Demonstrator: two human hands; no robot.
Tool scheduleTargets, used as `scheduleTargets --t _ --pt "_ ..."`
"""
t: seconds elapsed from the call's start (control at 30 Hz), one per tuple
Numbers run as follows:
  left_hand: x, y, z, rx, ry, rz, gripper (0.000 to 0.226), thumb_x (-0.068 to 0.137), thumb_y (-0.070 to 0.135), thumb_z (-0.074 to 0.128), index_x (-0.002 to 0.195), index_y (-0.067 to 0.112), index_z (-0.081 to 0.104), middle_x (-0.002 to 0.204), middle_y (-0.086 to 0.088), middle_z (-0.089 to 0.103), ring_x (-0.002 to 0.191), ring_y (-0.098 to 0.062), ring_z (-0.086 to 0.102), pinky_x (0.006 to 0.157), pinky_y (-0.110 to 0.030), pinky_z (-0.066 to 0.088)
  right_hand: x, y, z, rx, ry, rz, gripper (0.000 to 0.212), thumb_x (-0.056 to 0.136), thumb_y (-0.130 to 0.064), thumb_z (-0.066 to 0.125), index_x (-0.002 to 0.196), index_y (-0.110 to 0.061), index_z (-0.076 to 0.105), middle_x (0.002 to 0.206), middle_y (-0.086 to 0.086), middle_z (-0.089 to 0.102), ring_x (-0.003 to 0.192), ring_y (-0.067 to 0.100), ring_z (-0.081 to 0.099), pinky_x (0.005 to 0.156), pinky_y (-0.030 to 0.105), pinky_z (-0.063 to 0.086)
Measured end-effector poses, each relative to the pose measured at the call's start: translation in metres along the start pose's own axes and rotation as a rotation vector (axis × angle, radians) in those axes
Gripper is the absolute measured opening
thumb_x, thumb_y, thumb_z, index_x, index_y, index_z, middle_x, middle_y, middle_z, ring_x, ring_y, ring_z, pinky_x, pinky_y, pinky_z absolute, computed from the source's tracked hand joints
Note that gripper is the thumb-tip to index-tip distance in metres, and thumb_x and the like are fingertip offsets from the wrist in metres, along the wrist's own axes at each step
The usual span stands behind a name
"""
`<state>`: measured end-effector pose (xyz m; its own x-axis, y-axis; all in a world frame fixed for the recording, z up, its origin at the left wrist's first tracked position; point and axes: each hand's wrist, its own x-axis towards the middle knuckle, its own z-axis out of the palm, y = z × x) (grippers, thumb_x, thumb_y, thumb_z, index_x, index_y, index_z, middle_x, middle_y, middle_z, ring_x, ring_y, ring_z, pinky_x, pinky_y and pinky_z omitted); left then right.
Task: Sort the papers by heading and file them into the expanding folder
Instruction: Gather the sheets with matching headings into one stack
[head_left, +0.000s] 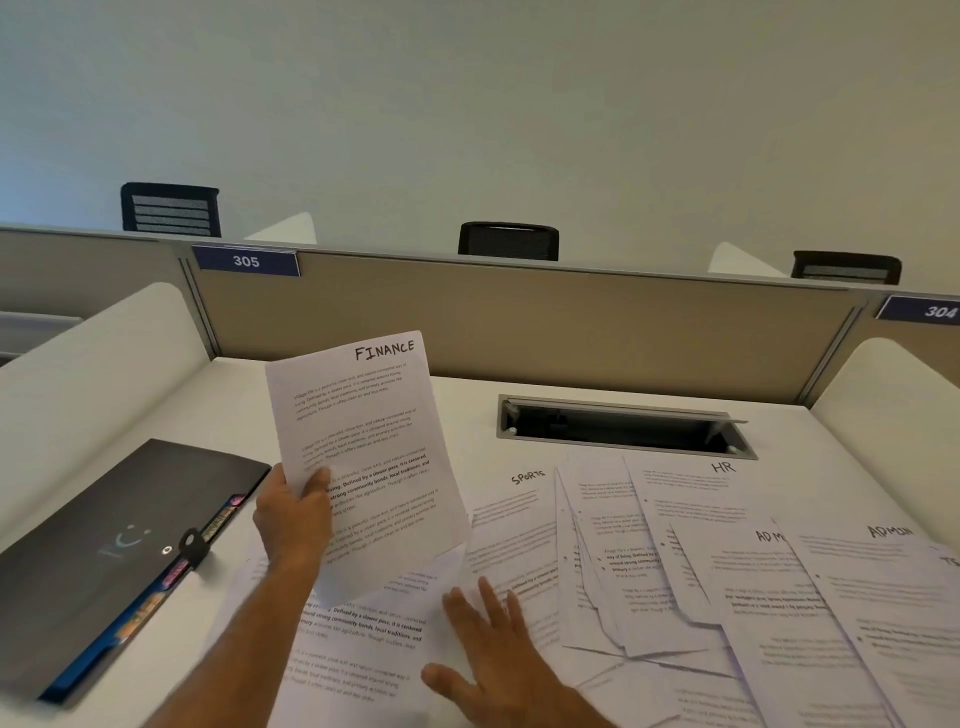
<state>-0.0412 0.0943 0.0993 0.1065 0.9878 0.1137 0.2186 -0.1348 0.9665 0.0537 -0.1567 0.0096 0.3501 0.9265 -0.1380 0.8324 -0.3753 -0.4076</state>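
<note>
Bare desk (457, 415) lies behind the spread papers (675, 571), beside the cable hatch (623, 428).

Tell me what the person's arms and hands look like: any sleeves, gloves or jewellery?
Both forearms are bare as far as the frame shows, with no sleeve in view. The left hand and the right hand wear no gloves, and no rings, watch or bracelet are visible. No markings show.

FINANCE sheet (363, 457) upright in left hand (293, 514), right hand (488, 644) flat on spread papers (675, 561), black expanding folder (114, 551) alongside.
</note>
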Motion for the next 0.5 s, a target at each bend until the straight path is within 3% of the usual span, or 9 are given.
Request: scheduleTargets --t 0.07,0.17,0.27,0.33,0.43,0.5 --pt "-0.001 0.0 0.0 0.0 -0.006 0.003 0.012 0.094 0.019 0.066 0.102 0.027 0.059 0.091 0.005 0.063 0.074 -0.011 0.061 0.067 -0.035 0.054 0.0 -0.001 0.0 0.05 0.081 0.046 0.102 0.081 -0.091 0.011 0.158 -0.027 -0.006 0.154 -0.025 -0.025 0.149 0.011 -0.026 0.107 0.025 -0.034" --pt "-0.002 0.0 -0.001 0.003 -0.006 0.011 0.013 0.095 0.019 0.066 0.103 0.027 0.059 0.096 0.001 0.064 0.077 -0.019 0.063 0.066 -0.035 0.053 -0.003 0.004 -0.002 -0.08 0.132 0.271 0.107 0.081 -0.087 0.005 0.159 -0.013 -0.002 0.164 -0.001 -0.016 0.151 0.024 -0.021 0.102 0.03 -0.036" --pt "-0.003 -0.002 -0.002 -0.009 -0.008 0.009 0.016 0.095 0.018 0.066 0.104 0.029 0.058 0.098 0.002 0.063 0.078 -0.019 0.062 0.064 -0.033 0.052 -0.004 0.004 0.003 -0.066 0.013 0.226 0.089 0.092 -0.068 0.03 0.159 -0.017 0.001 0.166 0.0 -0.012 0.153 0.025 -0.016 0.108 0.031 -0.033" --pt "-0.003 -0.003 -0.003 -0.012 -0.011 0.002 0.018 0.095 0.018 0.066 0.105 0.03 0.058 0.099 0.001 0.063 0.08 -0.021 0.063 0.065 -0.035 0.053 -0.003 0.003 0.003 -0.031 -0.004 0.161 0.09 0.089 -0.062 0.043 0.159 -0.022 0.002 0.166 -0.005 -0.012 0.152 0.021 -0.017 0.116 0.031 -0.025" --pt "-0.005 -0.004 -0.004 -0.005 -0.006 0.009 0.018 0.095 0.018 0.066 0.106 0.029 0.058 0.099 -0.001 0.064 0.078 -0.021 0.062 0.062 -0.033 0.052 -0.003 0.009 -0.003 -0.048 0.044 0.184 0.102 0.077 -0.071 0.045 0.158 -0.026 0.003 0.165 -0.001 -0.018 0.15 0.02 -0.024 0.109 0.029 -0.033" --pt "-0.006 -0.004 -0.004 -0.007 -0.001 0.007 0.017 0.095 0.019 0.066 0.106 0.028 0.058 0.099 -0.001 0.064 0.078 -0.021 0.062 0.063 -0.033 0.052 -0.005 0.017 -0.009 -0.052 0.008 0.231 0.109 0.073 -0.081 0.042 0.158 -0.027 0.003 0.165 0.002 -0.017 0.151 0.022 -0.02 0.117 0.036 -0.023"
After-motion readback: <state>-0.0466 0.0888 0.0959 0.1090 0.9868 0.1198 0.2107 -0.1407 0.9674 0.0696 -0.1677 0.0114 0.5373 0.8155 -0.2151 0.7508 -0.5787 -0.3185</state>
